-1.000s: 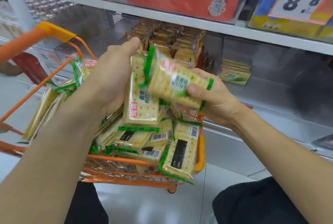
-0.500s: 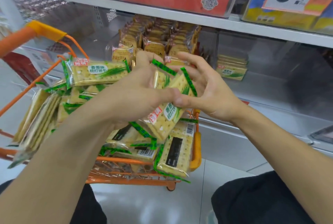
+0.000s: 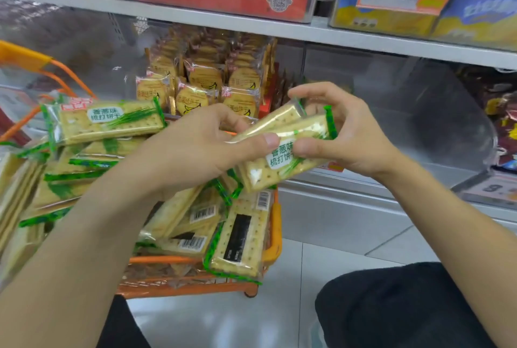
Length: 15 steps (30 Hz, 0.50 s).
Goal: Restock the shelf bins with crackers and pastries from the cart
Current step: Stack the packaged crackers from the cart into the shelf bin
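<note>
you've got two packs [image 3: 282, 149] between your hands, stacked and tilted, up over the near corner of the cart [image 3: 275, 224]. left hand [image 3: 195, 149] has its thumb laid across the top of the lower pack and its fingers curled round behind, so that hand is gripping. right hand [image 3: 344, 135] pinches the far end, thumb under the label side, fingertips [image 3: 296, 94] arched over the green crimped seam. both hands are closed on the packs, neither one loose.

these look light to me, a thin row of square crackers in clear film. the stack inside is stiff along its length but i'd judge it brittle: bend it and the crackers snap. the film looks glossy, likely slick, and two packs face to face will want to slide past each other under your thumbs. so squeeze flat, face to face, not at the ends.

best hold, i'd say, is across the middle of the long edges, thumb on one face and fingers on the other, where your left thumb sits now. the crimped seam beyond your right fingertips is only film; it will crumple and carry nothing.

the bin [image 3: 207, 81] lies just past your left fingers, already full of round cracker bags. more packs lie heaped in the cart below your left wrist, some label up, some barcode up. the clear bin [image 3: 419, 112] beyond your right knuckles looks roomier.
</note>
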### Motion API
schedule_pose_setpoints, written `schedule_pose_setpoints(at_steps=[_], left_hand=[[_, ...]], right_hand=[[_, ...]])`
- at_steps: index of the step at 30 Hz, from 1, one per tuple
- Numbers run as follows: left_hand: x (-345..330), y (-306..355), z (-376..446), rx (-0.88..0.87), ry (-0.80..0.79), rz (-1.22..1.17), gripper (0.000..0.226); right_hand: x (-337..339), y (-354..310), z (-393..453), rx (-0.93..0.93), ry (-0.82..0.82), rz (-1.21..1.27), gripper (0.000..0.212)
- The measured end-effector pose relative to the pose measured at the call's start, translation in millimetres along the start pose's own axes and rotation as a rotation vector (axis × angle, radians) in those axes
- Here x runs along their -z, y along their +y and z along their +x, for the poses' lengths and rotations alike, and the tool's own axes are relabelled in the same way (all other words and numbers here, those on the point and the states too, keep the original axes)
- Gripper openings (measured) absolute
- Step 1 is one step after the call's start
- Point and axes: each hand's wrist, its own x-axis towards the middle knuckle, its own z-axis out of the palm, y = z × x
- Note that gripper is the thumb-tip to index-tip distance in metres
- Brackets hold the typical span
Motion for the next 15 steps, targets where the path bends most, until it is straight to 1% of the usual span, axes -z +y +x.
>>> schedule_pose_setpoints(at_steps=[2,5,8,10,12,15], left_hand=[[-3.8,-1.5,2.4,-0.019,0.090,-0.026,0.049],[-12.4,-2.7,4.3,-0.084,0.221,0.018,0.042],[-25.7,-0.4,4.2,-0.161,0.276,0.069,0.034],[-29.5,4.1,5.1,-0.175,0.270,0.127,0.033],[-25.8,10.2,7.4,-0.141,0.217,0.210,0.039],[-16.9,21.5,18.5,-0.102,0.114,0.500,0.049]], right_hand=[[4.4,1.5,-3.9,-0.029,-0.070,-0.064,0.067],[10.0,1.4,-7.4,-0.094,-0.172,-0.140,0.065],[16.4,4.1,-9.4,-0.166,-0.210,-0.113,0.061],[24.7,7.4,-9.5,-0.171,-0.174,-0.078,0.059],[41.4,13.3,-9.8,-0.188,-0.082,-0.052,0.058],[75.7,27.9,-15.4,-0.221,0.127,-0.096,0.053]])
